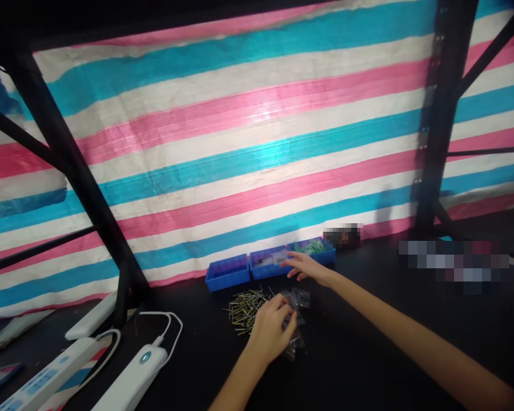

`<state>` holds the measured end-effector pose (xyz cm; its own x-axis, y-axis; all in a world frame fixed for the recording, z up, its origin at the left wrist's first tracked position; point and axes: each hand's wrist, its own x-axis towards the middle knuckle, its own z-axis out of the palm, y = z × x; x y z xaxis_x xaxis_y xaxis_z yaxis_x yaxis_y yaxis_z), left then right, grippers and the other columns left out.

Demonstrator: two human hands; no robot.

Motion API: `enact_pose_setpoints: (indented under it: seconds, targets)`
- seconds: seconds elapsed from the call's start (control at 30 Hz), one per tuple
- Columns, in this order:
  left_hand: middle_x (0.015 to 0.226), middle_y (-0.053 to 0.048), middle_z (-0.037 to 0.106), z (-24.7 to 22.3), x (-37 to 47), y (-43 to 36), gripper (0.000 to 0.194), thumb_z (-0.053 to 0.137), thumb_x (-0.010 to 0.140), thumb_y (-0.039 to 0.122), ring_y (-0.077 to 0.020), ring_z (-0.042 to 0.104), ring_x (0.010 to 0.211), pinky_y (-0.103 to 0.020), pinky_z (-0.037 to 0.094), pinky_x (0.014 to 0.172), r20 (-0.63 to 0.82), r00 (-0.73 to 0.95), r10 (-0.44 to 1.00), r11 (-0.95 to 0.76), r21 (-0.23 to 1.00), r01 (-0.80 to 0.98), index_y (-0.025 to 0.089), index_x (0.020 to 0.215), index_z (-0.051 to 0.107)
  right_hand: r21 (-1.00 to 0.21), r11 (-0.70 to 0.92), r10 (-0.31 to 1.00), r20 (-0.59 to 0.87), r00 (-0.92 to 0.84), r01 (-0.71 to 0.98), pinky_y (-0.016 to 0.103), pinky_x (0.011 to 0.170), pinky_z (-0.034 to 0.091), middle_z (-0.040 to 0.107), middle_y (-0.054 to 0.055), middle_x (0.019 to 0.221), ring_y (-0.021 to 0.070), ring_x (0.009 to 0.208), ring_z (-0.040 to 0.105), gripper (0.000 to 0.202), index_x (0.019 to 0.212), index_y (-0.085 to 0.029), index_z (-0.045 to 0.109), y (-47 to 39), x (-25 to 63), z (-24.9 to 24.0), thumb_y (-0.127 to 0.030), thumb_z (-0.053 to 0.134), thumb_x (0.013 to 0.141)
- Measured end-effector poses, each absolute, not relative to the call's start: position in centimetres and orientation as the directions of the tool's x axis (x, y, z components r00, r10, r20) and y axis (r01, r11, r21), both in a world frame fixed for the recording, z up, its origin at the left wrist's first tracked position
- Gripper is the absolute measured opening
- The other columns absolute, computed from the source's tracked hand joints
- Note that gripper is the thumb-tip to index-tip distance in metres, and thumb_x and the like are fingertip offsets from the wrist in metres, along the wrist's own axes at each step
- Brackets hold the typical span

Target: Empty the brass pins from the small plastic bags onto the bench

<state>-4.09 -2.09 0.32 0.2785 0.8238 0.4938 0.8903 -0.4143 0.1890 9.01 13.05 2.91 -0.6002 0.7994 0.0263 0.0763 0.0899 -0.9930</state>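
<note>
My left hand [274, 326] is low over the black table, fingers curled at the right edge of a pile of thin gold and silver metal pieces [245, 308]. Clear plastic bags [298, 298] lie beside and partly under it; what its fingers hold, if anything, is hidden. Farther back, my right hand [305, 267] reaches over the front rim of the middle blue bin [263, 275], fingers spread, nothing seen in them. That bin has pale, clear items in it. Green items [312, 246] fill the right blue bin [324, 258].
The left blue bin [228, 279] shows no contents. A white power bank [132, 379] with a cable, a power strip [47, 377] and a phone [0, 378] lie at left. Black frame posts [75, 171] stand before a striped sheet [257, 142].
</note>
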Motion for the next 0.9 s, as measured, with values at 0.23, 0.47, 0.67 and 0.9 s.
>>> enact_pose_setpoints:
  seconds: [0.23,0.47,0.67,0.9]
  targets:
    - [0.093,-0.005,0.057,0.2,-4.7,-1.7,0.016,0.044,0.085,0.021,-0.0177,0.057,0.082,-0.030,0.045,0.073,0.513,0.213,0.831,-0.357,0.199,0.913,0.019,0.078,0.057,-0.914,0.324,0.781,0.113,-0.614,0.244,0.021,0.045,0.040,0.061,0.011,0.104,0.0117,0.059,0.057,0.047,0.109,-0.014,0.060,12.7,10.5,-0.1,-0.039,0.064,0.070]
    - [0.087,-0.003,0.059,-0.2,-4.1,-1.7,0.016,0.044,0.085,0.023,-0.0189,0.056,0.082,-0.033,0.043,0.075,0.415,0.284,0.865,-0.380,0.168,0.910,0.020,0.079,0.059,-0.644,0.569,0.774,0.210,-0.598,0.511,0.025,0.060,0.039,0.065,0.000,0.091,0.0137,0.067,0.056,0.048,0.103,-0.027,0.065,10.4,14.1,-2.1,-0.050,0.069,0.061]
    - [0.086,-0.003,0.059,0.1,-4.2,-1.8,0.015,0.045,0.085,0.021,-0.0183,0.055,0.082,-0.033,0.043,0.077,0.357,0.307,0.882,-0.395,0.204,0.896,0.020,0.082,0.060,-0.702,0.439,0.852,0.128,-0.508,0.560,0.023,0.054,0.034,0.066,-0.002,0.074,0.0137,0.062,0.056,0.041,0.096,-0.027,0.068,9.7,14.0,-1.6,-0.048,0.070,0.060]
    - [0.085,-0.004,0.059,0.0,-4.3,-1.7,0.018,0.045,0.085,0.019,-0.0172,0.054,0.081,-0.031,0.043,0.075,0.354,0.303,0.885,-0.406,0.268,0.874,0.019,0.073,0.058,-0.927,0.329,0.815,0.183,-0.550,0.179,0.021,0.050,0.034,0.062,0.001,0.070,0.0099,0.055,0.049,0.028,0.075,-0.015,0.065,9.8,13.6,-2.7,-0.042,0.065,0.068]
